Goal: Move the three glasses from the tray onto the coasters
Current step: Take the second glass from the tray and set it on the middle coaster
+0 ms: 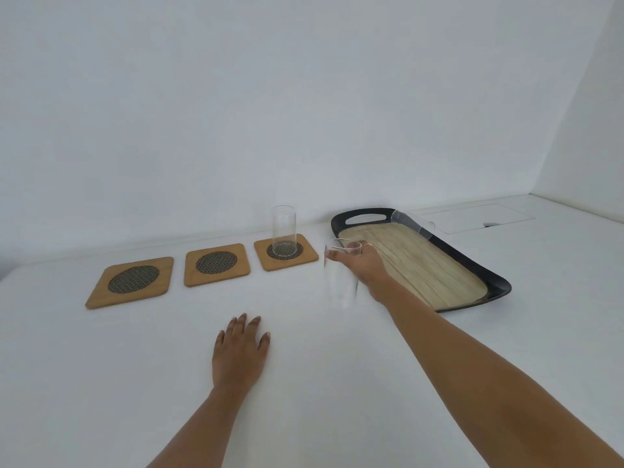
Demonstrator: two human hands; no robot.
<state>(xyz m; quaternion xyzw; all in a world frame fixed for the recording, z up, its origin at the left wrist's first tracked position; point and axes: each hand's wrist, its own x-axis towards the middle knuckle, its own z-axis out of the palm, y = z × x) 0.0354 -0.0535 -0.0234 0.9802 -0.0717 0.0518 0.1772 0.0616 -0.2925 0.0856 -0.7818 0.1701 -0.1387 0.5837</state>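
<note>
Three wooden coasters with dark mesh centres lie in a row on the white table: left (132,282), middle (216,263), right (305,257). One clear glass (284,231) stands upright on the right coaster. My right hand (366,269) grips a second clear glass (340,282) near its rim and holds it above the table, between the right coaster and the tray. A third glass (412,225) stands at the far end of the tray (486,271), which has a black rim and a wood floor. My left hand (240,352) rests flat on the table, fingers spread, holding nothing.
A white wall rises just behind the coasters and the tray. A flat rectangular hatch (472,217) is set into the tabletop behind the tray. Bare white tabletop (101,383) stretches in front of the coasters.
</note>
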